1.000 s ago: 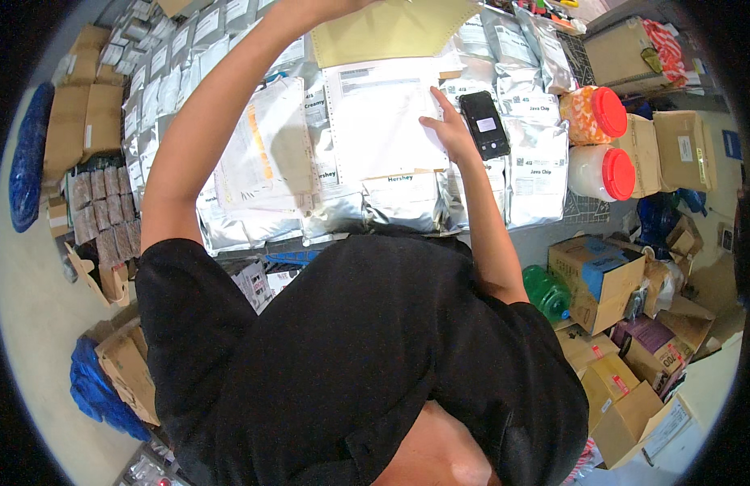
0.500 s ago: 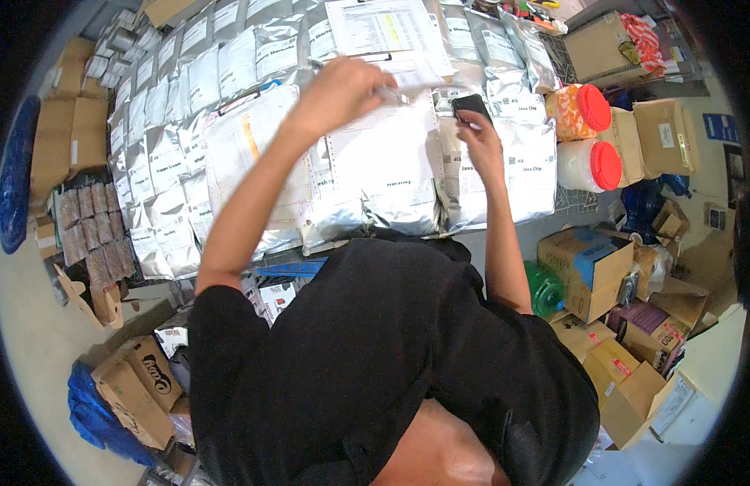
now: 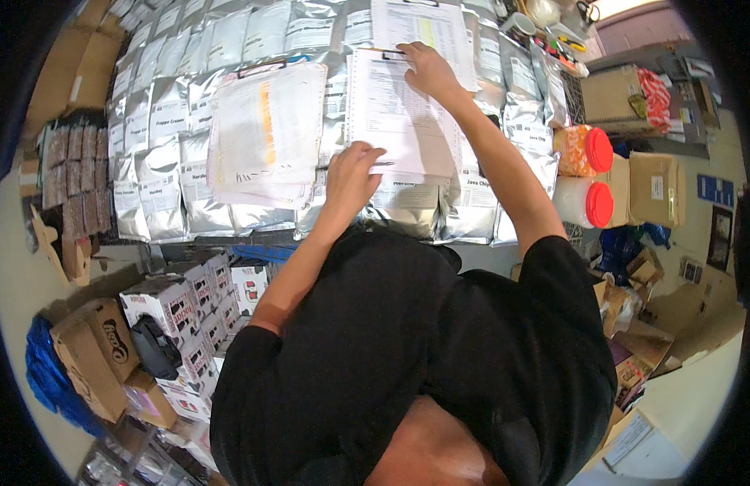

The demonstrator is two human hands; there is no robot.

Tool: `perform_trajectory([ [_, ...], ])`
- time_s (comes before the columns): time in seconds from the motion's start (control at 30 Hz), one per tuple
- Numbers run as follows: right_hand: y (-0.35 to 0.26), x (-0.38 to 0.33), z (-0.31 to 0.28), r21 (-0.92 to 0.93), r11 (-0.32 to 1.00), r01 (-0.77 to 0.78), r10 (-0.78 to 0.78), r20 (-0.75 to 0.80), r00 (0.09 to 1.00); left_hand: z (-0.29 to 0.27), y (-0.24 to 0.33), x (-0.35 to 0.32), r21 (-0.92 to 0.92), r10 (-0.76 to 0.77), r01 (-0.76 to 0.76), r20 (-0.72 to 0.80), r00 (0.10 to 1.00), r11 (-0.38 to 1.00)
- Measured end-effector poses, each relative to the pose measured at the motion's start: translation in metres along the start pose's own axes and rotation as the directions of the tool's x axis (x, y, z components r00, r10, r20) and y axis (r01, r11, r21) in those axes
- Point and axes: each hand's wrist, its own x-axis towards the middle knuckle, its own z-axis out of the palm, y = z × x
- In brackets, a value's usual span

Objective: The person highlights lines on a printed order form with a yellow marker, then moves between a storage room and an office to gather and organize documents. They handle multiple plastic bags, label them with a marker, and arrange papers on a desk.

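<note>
A clipboard with a printed sheet (image 3: 399, 113) lies on rows of silver foil bags (image 3: 160, 154). My left hand (image 3: 351, 174) pinches the sheet's lower edge. My right hand (image 3: 428, 69) rests on the sheet's top, near the clip, and its grip is unclear. A second clipboard with a thick stack of papers (image 3: 266, 130) lies just left of my left hand. Another printed sheet (image 3: 424, 24) sits above my right hand. My black shirt (image 3: 407, 348) fills the lower middle.
Two jars with red lids (image 3: 590, 174) stand to the right of the bags, with brown cartons (image 3: 634, 93) behind them. White printed boxes (image 3: 189, 300) and cardboard cartons (image 3: 91, 356) are stacked at lower left. Dark packets (image 3: 71, 174) are at the far left.
My left hand has come down from holding papers up and now pinches the sheet's lower edge. My right hand has left the black phone and moved to the sheet's top.
</note>
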Motion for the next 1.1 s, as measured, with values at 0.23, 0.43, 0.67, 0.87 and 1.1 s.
perform_trajectory([
  [0.23,0.003,0.039,0.012,-0.249,0.967,0.054,0.022,0.291,0.956,-0.001,-0.030,-0.051,-0.039,-0.479,0.477,-0.078,0.874,0.878],
  [0.43,-0.001,0.050,0.011,-0.249,0.962,0.111,-0.006,0.386,0.922,0.013,-0.044,-0.048,-0.361,-0.575,0.550,0.044,0.817,0.753],
  [0.67,0.007,0.049,0.014,-0.176,0.980,0.092,-0.024,0.355,0.935,-0.002,-0.049,-0.030,-0.501,-0.572,0.569,0.168,0.803,0.652],
  [0.87,0.007,0.048,0.009,-0.160,0.986,0.054,0.006,0.350,0.937,-0.011,-0.055,-0.004,-0.469,-0.554,0.595,0.240,0.797,0.653],
  [1.1,0.007,0.041,0.012,-0.140,0.988,0.059,-0.012,0.315,0.949,-0.028,-0.053,0.028,-0.512,-0.643,0.666,0.257,0.721,0.542],
])
